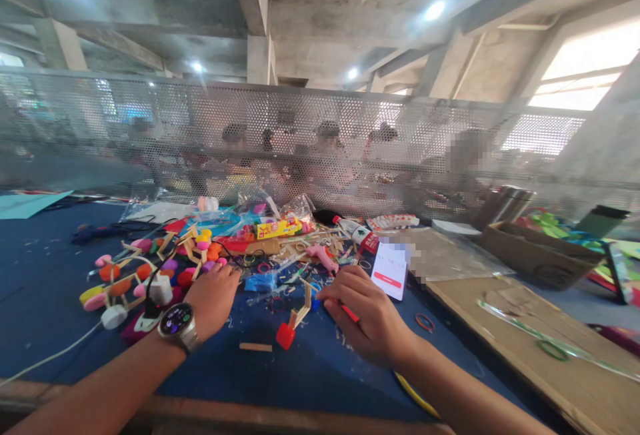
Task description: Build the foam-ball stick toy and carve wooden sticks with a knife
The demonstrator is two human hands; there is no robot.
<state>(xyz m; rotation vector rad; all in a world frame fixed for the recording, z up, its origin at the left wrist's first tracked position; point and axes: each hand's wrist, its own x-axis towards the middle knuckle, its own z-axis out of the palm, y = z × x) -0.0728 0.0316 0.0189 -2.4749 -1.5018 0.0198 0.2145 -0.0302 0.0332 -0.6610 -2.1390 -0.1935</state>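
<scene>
My right hand (pixel 367 315) has its fingers pinched at the blue cap of a small wooden-stick model (pixel 301 315). A red cap (pixel 285 335) sits at the model's lower left end. My left hand (pixel 215 298), below a wrist with a watch (pixel 177 320), reaches palm down to a heap of coloured caps, its fingers stretched out beside a pink cap (pixel 221 261). Several finished-looking stick models with coloured caps (pixel 120 287) lie left of that hand. A loose wooden stick (pixel 256 347) lies in front. What is under my left fingertips is hidden.
A pink glue gun (pixel 323 257), a drink bottle (pixel 357 233) and a lit phone (pixel 389 270) lie beyond my hands. A charger (pixel 160 290) with a white cable is at left. Cardboard (pixel 520 315) and a cardboard box (pixel 543 258) stand right. Behind a perforated metal screen (pixel 300 155) sit people.
</scene>
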